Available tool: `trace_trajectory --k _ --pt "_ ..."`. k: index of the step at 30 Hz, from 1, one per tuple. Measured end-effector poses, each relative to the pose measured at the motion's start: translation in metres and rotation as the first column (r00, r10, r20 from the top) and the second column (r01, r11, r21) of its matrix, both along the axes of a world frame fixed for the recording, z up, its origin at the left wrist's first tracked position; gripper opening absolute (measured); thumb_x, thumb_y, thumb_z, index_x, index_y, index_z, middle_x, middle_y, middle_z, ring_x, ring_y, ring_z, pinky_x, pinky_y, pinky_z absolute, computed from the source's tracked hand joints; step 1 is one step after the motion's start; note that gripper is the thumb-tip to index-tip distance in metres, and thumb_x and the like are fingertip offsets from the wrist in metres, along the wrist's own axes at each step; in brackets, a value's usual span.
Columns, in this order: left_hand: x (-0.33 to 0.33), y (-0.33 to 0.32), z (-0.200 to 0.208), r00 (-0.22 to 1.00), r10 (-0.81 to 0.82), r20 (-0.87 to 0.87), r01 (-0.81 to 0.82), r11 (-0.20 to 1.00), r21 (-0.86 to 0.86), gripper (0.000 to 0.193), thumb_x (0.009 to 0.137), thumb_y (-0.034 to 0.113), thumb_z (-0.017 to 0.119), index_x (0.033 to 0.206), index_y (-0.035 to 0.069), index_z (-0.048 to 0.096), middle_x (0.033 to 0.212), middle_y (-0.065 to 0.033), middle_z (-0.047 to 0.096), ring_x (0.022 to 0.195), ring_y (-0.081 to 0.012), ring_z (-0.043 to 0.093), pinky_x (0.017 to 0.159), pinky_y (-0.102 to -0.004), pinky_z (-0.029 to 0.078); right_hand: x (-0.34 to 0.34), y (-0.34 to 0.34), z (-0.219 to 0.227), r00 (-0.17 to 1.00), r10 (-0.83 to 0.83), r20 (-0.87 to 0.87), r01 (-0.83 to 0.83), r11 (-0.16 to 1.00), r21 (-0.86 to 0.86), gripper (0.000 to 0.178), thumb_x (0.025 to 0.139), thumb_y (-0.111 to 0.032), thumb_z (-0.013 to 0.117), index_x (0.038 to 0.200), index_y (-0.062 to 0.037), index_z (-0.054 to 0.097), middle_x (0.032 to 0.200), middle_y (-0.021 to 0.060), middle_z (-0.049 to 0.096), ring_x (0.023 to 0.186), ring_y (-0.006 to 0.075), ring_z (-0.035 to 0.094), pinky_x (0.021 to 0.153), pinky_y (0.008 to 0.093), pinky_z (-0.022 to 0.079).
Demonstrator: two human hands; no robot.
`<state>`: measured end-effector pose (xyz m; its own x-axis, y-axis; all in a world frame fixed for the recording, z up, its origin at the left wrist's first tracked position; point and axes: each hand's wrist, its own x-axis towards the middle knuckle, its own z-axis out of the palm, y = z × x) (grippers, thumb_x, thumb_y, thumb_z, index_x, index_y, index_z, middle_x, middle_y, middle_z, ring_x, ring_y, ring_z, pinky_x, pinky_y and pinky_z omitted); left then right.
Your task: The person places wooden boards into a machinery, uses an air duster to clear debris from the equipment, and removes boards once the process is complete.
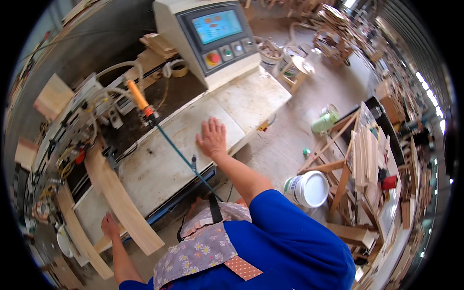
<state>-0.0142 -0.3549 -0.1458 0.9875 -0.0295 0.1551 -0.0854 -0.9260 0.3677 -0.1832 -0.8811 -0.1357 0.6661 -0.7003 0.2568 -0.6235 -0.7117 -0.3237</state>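
My right hand (211,137) lies flat, fingers spread, on the pale machine table (159,166). It holds nothing. My left hand (110,226) rests at the near end of a long curved wooden piece (121,198) at the table's lower left; whether the fingers grip it is unclear. The curved piece runs up toward the machine head (72,130) with its hoses. An orange-handled air tool (140,99) with a teal hose lies across the table between my hands.
A control panel (217,34) with a screen and buttons stands behind the table. A second curved wooden strip (79,237) lies at the left. A white bucket (307,188) and racks of wooden parts (365,154) stand on the floor to the right.
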Motion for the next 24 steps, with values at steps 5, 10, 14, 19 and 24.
trace_trajectory --k 5,10,14,19,24 --pt "0.008 0.014 -0.004 0.991 -0.068 -0.116 0.077 0.994 0.074 0.041 0.090 0.036 0.050 0.077 -0.002 0.059 0.080 -0.0226 0.061 0.078 -0.0415 0.055 0.070 -0.0482 0.041 -0.001 0.000 -0.005 0.999 -0.011 0.046 0.010 1.000 0.017 0.059 0.085 -0.039 0.054 0.133 -0.0077 0.044 0.144 0.0184 0.034 0.136 0.0325 0.028 0.111 0.0515 0.018" --pt "0.014 0.015 -0.009 0.995 -0.058 -0.077 0.063 0.996 0.057 0.041 0.091 0.035 0.047 0.077 -0.003 0.057 0.080 -0.0245 0.059 0.076 -0.0432 0.053 0.069 -0.0498 0.040 -0.002 0.002 0.005 1.000 -0.009 0.026 0.007 0.998 0.057 0.059 0.086 -0.040 0.052 0.133 -0.0069 0.044 0.145 0.0180 0.033 0.137 0.0322 0.026 0.112 0.0503 0.016" --pt "0.033 0.036 -0.030 0.982 -0.093 -0.163 0.116 0.984 0.136 0.039 0.090 0.031 0.046 0.076 -0.004 0.056 0.080 -0.0249 0.059 0.075 -0.0435 0.053 0.067 -0.0503 0.039 -0.009 0.001 0.005 1.000 -0.022 0.017 0.020 0.996 0.090 0.059 0.087 -0.041 0.050 0.134 -0.0065 0.043 0.147 0.0179 0.031 0.138 0.0318 0.024 0.113 0.0498 0.014" --pt "0.029 0.062 -0.032 0.970 -0.219 -0.109 0.244 0.906 0.347 0.037 0.089 0.036 0.052 0.086 0.001 0.063 0.092 -0.0224 0.061 0.085 -0.0395 0.058 0.072 -0.0479 0.047 0.004 0.006 0.008 0.999 0.019 0.029 -0.022 0.995 0.099 0.060 0.087 -0.041 0.050 0.135 -0.0066 0.042 0.148 0.0178 0.029 0.139 0.0319 0.022 0.113 0.0498 0.012" --pt "0.030 0.045 -0.026 0.900 -0.434 0.047 0.375 0.824 0.424 0.039 0.090 0.036 0.052 0.071 0.004 0.063 0.079 -0.0171 0.063 0.073 -0.0362 0.061 0.062 -0.0469 0.050 -0.007 0.001 0.006 1.000 -0.013 0.022 0.010 0.991 0.131 0.060 0.087 -0.041 0.050 0.135 -0.0065 0.042 0.148 0.0180 0.029 0.140 0.0320 0.021 0.114 0.0496 0.011"
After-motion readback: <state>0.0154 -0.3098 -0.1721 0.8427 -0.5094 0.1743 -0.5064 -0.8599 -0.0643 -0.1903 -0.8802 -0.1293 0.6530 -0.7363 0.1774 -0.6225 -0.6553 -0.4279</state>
